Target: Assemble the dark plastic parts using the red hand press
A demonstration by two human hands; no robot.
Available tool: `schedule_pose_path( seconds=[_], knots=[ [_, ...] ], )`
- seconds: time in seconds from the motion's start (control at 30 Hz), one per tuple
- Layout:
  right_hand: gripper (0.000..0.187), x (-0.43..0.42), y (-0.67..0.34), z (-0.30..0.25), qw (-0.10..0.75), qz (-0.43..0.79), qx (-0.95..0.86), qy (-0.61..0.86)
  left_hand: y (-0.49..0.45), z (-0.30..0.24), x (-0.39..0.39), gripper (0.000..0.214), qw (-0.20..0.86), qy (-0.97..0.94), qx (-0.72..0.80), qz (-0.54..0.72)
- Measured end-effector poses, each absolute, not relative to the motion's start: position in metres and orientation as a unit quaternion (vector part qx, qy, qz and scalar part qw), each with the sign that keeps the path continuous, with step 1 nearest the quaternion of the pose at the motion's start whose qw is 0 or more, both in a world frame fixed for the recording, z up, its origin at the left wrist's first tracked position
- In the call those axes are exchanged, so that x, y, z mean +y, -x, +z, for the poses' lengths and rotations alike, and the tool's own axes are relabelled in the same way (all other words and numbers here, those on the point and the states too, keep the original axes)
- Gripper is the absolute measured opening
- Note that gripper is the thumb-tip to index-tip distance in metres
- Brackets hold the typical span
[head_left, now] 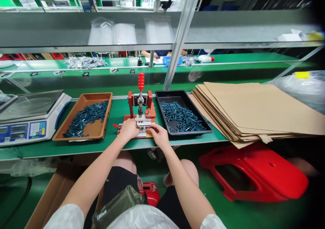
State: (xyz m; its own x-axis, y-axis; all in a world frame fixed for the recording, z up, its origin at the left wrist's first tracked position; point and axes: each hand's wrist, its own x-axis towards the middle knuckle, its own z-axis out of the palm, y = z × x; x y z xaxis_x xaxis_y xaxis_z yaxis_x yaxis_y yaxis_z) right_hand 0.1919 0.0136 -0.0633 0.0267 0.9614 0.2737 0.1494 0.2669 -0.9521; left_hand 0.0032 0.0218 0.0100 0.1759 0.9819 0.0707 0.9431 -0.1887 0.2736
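Observation:
In front of me stands a toggle-clamp press fixture [140,104] with a red upright handle and a reddish-brown frame. My left hand [129,129] is closed at the left side of its metal block, its fingertips partly hidden. My right hand [159,134] pinches at the right side of the same block; whatever is between its fingers is too small to make out. To the left, a brown tray [108,115] holds many small dark blue-green parts [88,117]. A black tray [162,95] to the right holds a heap of thin dark blue-green pieces [181,115].
A weighing scale [27,120] sits at the far left. Stacked brown cardboard sheets [254,107] lie at the right, overhanging the table edge. A red stool [259,175] is below them. A metal post [181,36] rises behind the fixture. Across the bench, a person's hand shows near a blue basket [172,60].

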Motion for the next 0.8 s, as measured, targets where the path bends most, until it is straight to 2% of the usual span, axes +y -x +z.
schedule_pose_path(
  seconds=[0.2, 0.3, 0.63, 0.8],
  knots=[
    [0.011, 0.031, -0.186, -0.053, 0.467, 0.362, -0.650, 0.479, 0.009, 0.013, 0.024, 0.042, 0.115, -0.794, 0.590, 0.094],
    [0.017, 0.040, -0.175, -0.052, 0.437, 0.396, -0.667, 0.455, 0.012, 0.013, 0.023, 0.037, 0.113, -0.797, 0.584, 0.101],
    [0.025, 0.040, -0.167, -0.059, 0.473, 0.376, -0.670, 0.430, 0.011, 0.008, 0.019, 0.026, 0.111, -0.800, 0.575, 0.133],
    [0.020, 0.034, -0.166, -0.059, 0.472, 0.347, -0.678, 0.443, 0.013, 0.006, 0.018, 0.028, 0.116, -0.798, 0.576, 0.131]
  ],
)
